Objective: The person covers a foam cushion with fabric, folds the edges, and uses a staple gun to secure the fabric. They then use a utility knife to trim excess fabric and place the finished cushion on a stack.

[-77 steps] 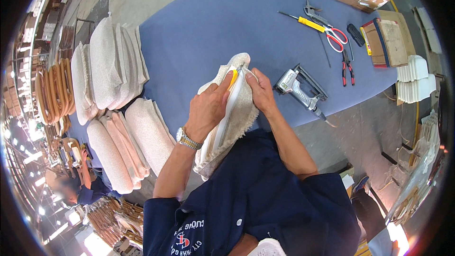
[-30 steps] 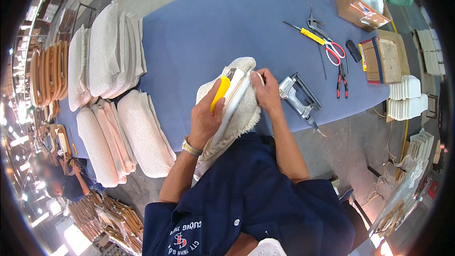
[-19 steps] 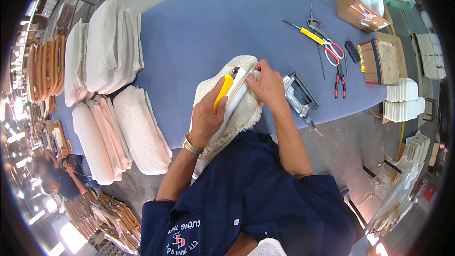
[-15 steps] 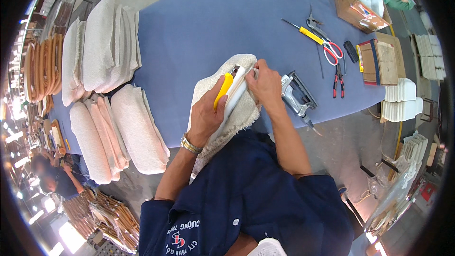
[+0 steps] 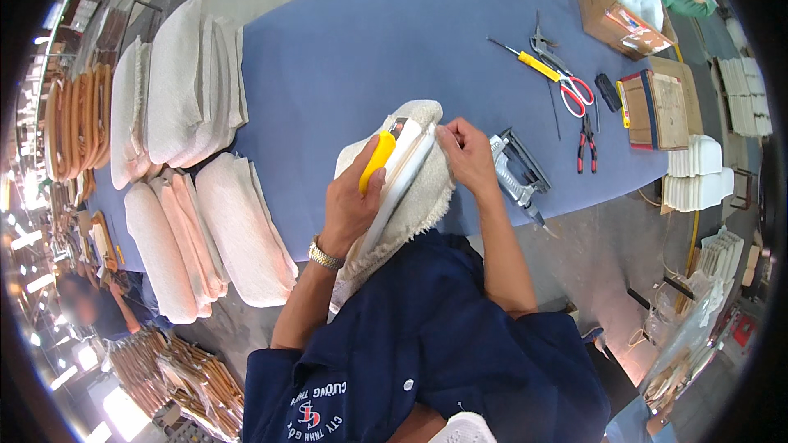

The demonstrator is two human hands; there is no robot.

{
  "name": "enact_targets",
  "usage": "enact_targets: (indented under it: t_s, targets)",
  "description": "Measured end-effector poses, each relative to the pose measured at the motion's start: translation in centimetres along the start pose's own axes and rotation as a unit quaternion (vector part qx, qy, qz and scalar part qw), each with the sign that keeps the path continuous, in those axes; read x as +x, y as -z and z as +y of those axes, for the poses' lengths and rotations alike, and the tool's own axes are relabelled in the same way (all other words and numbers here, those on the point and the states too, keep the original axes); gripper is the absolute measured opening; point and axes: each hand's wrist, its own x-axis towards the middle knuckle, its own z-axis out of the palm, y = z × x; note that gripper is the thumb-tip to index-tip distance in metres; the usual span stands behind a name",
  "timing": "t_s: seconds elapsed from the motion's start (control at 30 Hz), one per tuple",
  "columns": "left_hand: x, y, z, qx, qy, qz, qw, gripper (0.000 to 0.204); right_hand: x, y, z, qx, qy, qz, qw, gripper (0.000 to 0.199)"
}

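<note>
A beige fabric-covered cushion panel (image 5: 433,195) leans up against my body at the table's near edge, its white edge facing up and its fabric border frayed. My left hand (image 5: 349,207) is closed around a yellow-handled tool (image 5: 378,162) with a dark metal tip, lying along that white edge; its exact kind cannot be made out. With my right hand (image 5: 471,157) I pinch the fabric edge at the panel's upper right side. A silver pneumatic staple gun (image 5: 519,168) rests on the table just right of my right hand.
Stacks of beige fabric pieces (image 5: 176,90) and pinkish ones (image 5: 238,230) stand at the left of the blue table (image 5: 353,41). Red-handled scissors (image 5: 577,92), a yellow-handled screwdriver (image 5: 538,64), pliers (image 5: 586,148) and cardboard boxes (image 5: 607,8) sit at the right. Another person (image 5: 94,308) is at lower left.
My left hand and the yellow tool have shifted slightly down and left along the panel. My right hand has moved a little right, apart from the tool, showing more of the white edge.
</note>
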Motion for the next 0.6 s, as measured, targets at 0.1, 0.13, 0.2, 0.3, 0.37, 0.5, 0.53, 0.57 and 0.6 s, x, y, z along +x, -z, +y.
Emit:
enact_targets:
  t_s: [0.1, 0.13, 0.2, 0.3, 0.37, 0.5, 0.53, 0.57, 0.6]
  targets:
    - [-0.4, 0.2, -0.7, -0.051, 0.044, -0.005, 0.998, 0.053, -1.6, 1.3, -0.2, 0.013, 0.037, 0.021, 0.999, 0.026]
    - [-0.4, 0.2, -0.8, -0.053, 0.040, 0.003, 0.998, 0.053, -2.3, 2.2, 0.0, 0.046, -0.029, 0.026, 0.998, 0.026]
    - [-0.6, 0.0, -0.9, -0.056, 0.030, 0.013, 0.998, 0.053, -4.1, 5.5, 1.3, 0.108, -0.113, 0.060, 0.986, 0.028]
    - [-0.3, 0.1, -0.6, -0.034, 0.011, 0.019, 0.999, 0.052, -7.8, 12.7, 4.1, 0.206, -0.186, 0.173, 0.945, 0.029]
    - [-0.1, -0.2, -0.6, -0.007, 0.003, 0.003, 1.000, 0.051, -11.3, 17.3, 6.9, 0.228, -0.192, 0.276, 0.914, 0.028]
    - [-1.0, -0.1, 0.1, -0.143, 0.047, 0.034, 0.988, 0.051, -25.4, 22.8, 18.2, 0.322, -0.243, 0.529, 0.747, 0.029]
    - [-0.9, -0.1, 0.9, -0.178, 0.046, 0.036, 0.982, 0.052, -28.7, 22.9, 21.2, 0.371, -0.250, 0.573, 0.687, 0.028]
    - [-0.9, 0.4, 1.0, -0.169, 0.044, 0.039, 0.984, 0.050, -33.4, 21.0, 23.5, 0.374, -0.297, 0.594, 0.647, 0.028]
    - [-0.4, 0.5, 1.8, -0.152, 0.034, 0.026, 0.987, 0.052, -37.8, 18.7, 25.4, 0.380, -0.340, 0.609, 0.607, 0.028]
